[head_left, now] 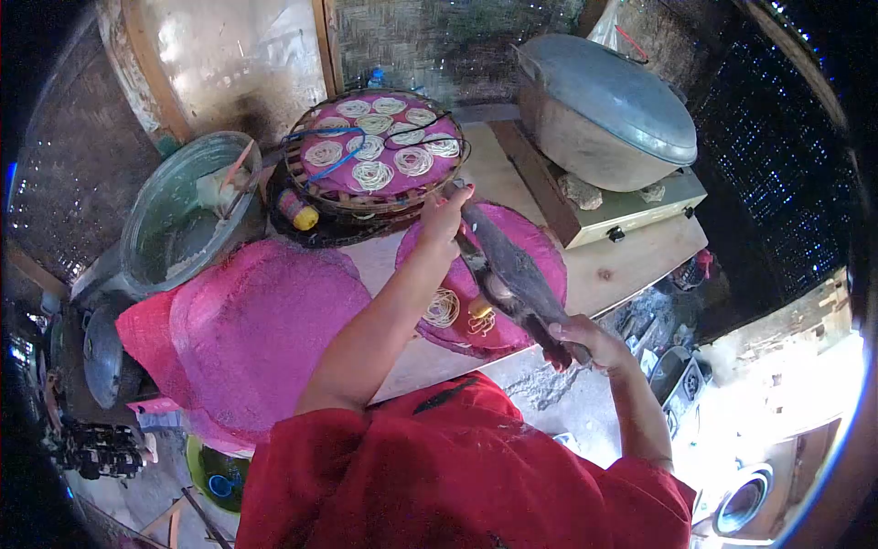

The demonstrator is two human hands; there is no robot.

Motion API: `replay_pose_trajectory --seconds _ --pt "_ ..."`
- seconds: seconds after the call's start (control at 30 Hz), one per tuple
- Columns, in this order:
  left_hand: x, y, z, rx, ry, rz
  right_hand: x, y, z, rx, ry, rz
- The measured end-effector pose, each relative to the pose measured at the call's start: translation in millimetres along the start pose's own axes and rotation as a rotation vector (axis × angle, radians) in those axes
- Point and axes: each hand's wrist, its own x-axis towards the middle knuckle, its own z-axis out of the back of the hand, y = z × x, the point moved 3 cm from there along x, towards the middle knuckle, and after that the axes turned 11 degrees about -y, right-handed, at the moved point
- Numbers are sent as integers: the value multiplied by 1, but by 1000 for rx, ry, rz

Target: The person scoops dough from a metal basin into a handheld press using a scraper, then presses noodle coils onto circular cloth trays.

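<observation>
My left hand [441,222] grips the upper end of a long dark wooden press [512,265], and my right hand [590,343] is closed round its lower end. The press slants over a round pink cloth [540,238]. Pale strands [481,322] hang beneath a yellowish piece at the middle of the press. One coil of noodles [443,308] lies on the cloth to their left. Behind my left hand, a round rack [297,169] carries a pink cloth with several pale coils.
Pink mesh cloths [265,320] lie at the left, below a green basin [151,215]. A large lidded pot [604,110] rests on stones over a box-shaped stove [640,206] at the back right. A yellow and pink roll [298,210] sits beside the rack.
</observation>
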Motion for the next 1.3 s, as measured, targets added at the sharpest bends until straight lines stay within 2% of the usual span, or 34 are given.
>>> replay_pose_trajectory --seconds 0.1,0.17,0.2,0.3,0.33,0.37,0.47,0.53,0.63,0.73,0.83,0.9,0.93,1.0,1.1,1.2,1.23,1.27,1.3 --pt "-10 -1 -5 -25 -32 -45 -12 0 1 21 13 1" --pt "-47 -19 -14 -35 4 45 -24 2 5 -11 -47 -32" --pt "-51 -18 -18 -33 -8 -17 -28 6 6 5 -60 -25" --pt "-56 -18 -29 -104 -25 59 -24 -2 19 11 -79 -57" --pt "-45 -12 -29 -55 -121 37 -21 -2 20 -10 -83 -40" --pt "-34 -7 -28 -58 -121 38 -16 -3 20 -13 -84 -41" --pt "-26 -23 -25 -71 46 -40 -1 -3 13 -14 -85 20" --pt "-24 -24 -19 -81 -14 -101 -2 2 4 -8 -68 24" --pt "-25 -25 -4 -57 -39 -79 -5 0 2 10 -26 40" --pt "-40 -15 2 63 77 -34 -15 -3 7 32 18 17" --pt "-50 0 -10 21 -18 -20 -16 -9 16 -29 -54 -24" --pt "-49 9 -12 -147 -202 33 -6 -18 20 -68 -98 -28" --pt "-44 14 -8 -148 -199 32 -1 -22 20 -65 -122 -23" --pt "-31 18 -2 -184 27 -32 12 -32 17 -77 -107 -6" --pt "-15 7 2 -155 81 -77 26 -43 6 -68 -111 58" --pt "-24 -18 -13 -98 -8 -100 21 -33 3 -102 -125 129" --pt "-35 -33 -21 -67 -29 -89 17 -29 4 -1 -84 137" --pt "-39 -38 -27 -56 52 -59 11 -24 6 98 -44 145" --pt "-39 -36 -31 -55 57 -56 5 -19 11 100 -50 145"
